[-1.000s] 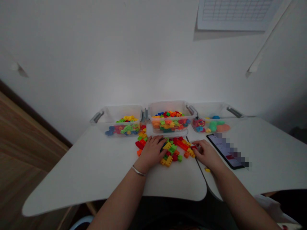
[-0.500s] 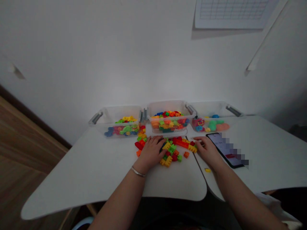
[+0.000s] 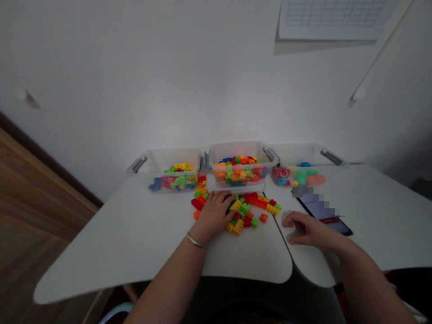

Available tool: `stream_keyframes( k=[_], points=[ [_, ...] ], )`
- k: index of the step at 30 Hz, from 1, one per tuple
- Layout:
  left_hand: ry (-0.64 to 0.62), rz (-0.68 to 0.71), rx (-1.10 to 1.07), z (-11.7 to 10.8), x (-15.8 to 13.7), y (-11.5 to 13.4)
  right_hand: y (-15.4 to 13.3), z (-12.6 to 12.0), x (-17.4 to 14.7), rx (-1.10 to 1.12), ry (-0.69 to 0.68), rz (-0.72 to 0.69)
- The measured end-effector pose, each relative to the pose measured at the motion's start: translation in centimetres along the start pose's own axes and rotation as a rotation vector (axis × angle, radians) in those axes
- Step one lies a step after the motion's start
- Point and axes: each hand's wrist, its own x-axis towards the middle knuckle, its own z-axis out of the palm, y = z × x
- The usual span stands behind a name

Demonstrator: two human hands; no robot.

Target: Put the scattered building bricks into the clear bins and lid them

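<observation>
My left hand (image 3: 216,210) lies palm down on the left part of a pile of toy building blocks (image 3: 243,209) in yellow, green, red and orange. Its fingers are stretched over the pile and hide some blocks. Just past its fingertips a dark blue block shows in part. On the right, my right hand (image 3: 308,229) hovers low over the tabletop, thumb and curled index finger apart, with nothing visible between them. A connected row of red and yellow blocks (image 3: 259,202) lies at the pile's right side. One small orange block (image 3: 263,218) sits apart from the rest.
Along the wall stand three clear bins: a left bin (image 3: 172,184) and a middle bin (image 3: 241,173) of colourful pieces, and a right bin (image 3: 297,177) with rounded toys. A phone (image 3: 326,213) lies beside my right hand. A seam divides the white table (image 3: 135,234).
My right hand has moved from the pile's right edge toward me and to the right. The small yellow piece on the table there is now hidden by it. My left hand stays put.
</observation>
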Motion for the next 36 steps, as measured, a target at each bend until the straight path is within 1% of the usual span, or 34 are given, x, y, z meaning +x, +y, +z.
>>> stream_keyframes(
  k=[4, 7, 10, 13, 18, 20, 21, 22, 23, 26, 29, 31, 33, 34, 36],
  points=[
    [0.010, 0.003, -0.005, 0.0, 0.0, 0.0, 0.0, 0.9, 1.2, -0.011, 0.086, 0.059],
    [0.017, 0.017, -0.007, 0.0, 0.1, 0.0, -0.5, 1.4, 2.0, -0.052, 0.147, 0.089],
    [0.014, 0.011, -0.006, 0.0, 0.1, 0.0, -1.1, 1.6, 2.2, -0.132, 0.193, 0.083],
    [0.013, 0.002, -0.009, 0.1, 0.1, -0.1, -1.4, 1.6, 2.3, -0.183, 0.216, 0.047],
    [0.016, 0.012, -0.006, -0.1, 0.0, 0.0, -1.5, 1.6, 2.3, -0.212, 0.219, 0.039],
    [0.011, 0.001, -0.007, -0.2, 0.0, 0.1, -1.8, 1.3, 2.3, -0.203, 0.240, 0.040],
    [0.006, -0.004, -0.008, -0.3, 0.0, 0.1, -2.1, 1.0, 2.3, -0.194, 0.276, 0.038],
    [0.000, -0.007, -0.010, -0.3, 0.0, 0.0, -2.5, 0.6, 2.4, -0.185, 0.341, 0.032],
    [-0.003, -0.008, -0.010, -0.2, 0.0, 0.0, -2.9, 0.1, 2.5, -0.177, 0.433, 0.023],
    [-0.003, -0.001, -0.007, -0.1, 0.0, -0.2, -4.1, -1.8, 3.5, -0.142, 0.771, -0.026],
    [-0.001, -0.002, -0.011, 0.0, 0.0, -0.2, -4.9, -3.9, 5.6, -0.076, 1.038, -0.061],
    [-0.004, -0.009, -0.016, -0.1, -0.1, -0.2, -4.8, -5.0, 7.5, -0.148, 1.165, -0.071],
    [-0.010, -0.019, -0.020, -0.2, -0.1, -0.1, -4.4, -5.8, 9.2, -0.260, 1.196, -0.063],
    [-0.014, -0.023, -0.024, -0.3, -0.2, -0.1, -4.2, -6.0, 10.0, -0.295, 1.182, -0.035],
    [-0.018, -0.024, -0.032, -0.4, -0.2, 0.0, -3.7, -6.2, 11.2, -0.339, 1.107, 0.055]
  ],
)
